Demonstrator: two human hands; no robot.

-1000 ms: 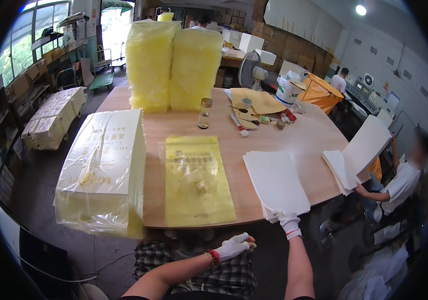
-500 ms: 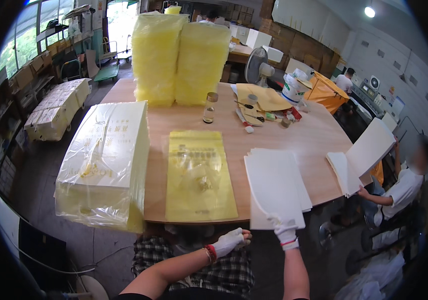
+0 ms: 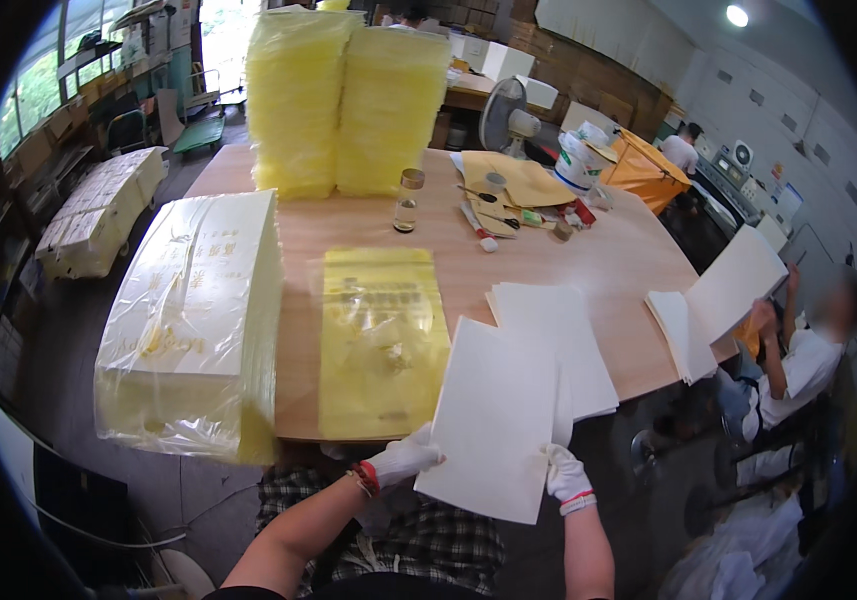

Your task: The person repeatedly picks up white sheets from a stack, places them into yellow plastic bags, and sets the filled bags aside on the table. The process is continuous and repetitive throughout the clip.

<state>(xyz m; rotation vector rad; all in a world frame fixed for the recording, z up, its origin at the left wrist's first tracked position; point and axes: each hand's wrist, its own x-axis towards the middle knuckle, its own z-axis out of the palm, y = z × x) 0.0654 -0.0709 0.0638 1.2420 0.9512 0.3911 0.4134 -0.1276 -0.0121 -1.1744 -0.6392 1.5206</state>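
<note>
A white paper sheet (image 3: 493, 425) is held at the table's front edge between my two white-gloved hands. My left hand (image 3: 408, 456) grips its left edge near the lower corner. On the opposite edge my right hand (image 3: 566, 474) pinches it, fingers closed. Behind it on the table lie several loose white sheets (image 3: 580, 350), fanned and partly covered by the held one. A flat yellow plastic bag (image 3: 378, 350) lies just left of the held sheet, which may overlap its lower right corner. Whether the held piece is a single or folded sheet I cannot tell.
At left stands a plastic-wrapped stack of printed white sheets (image 3: 188, 285). Tall yellow bag stacks (image 3: 343, 110) rise at the back, near a glass jar (image 3: 407, 200). Scissors (image 3: 510, 222), brown paper (image 3: 523, 180) and a white bucket (image 3: 580, 162) lie beyond. A seated person (image 3: 793, 370) handles white sheets at right.
My right hand has lifted a sheet off the white pile and drawn it left towards me. My left hand has moved left and taken hold of its other edge.
</note>
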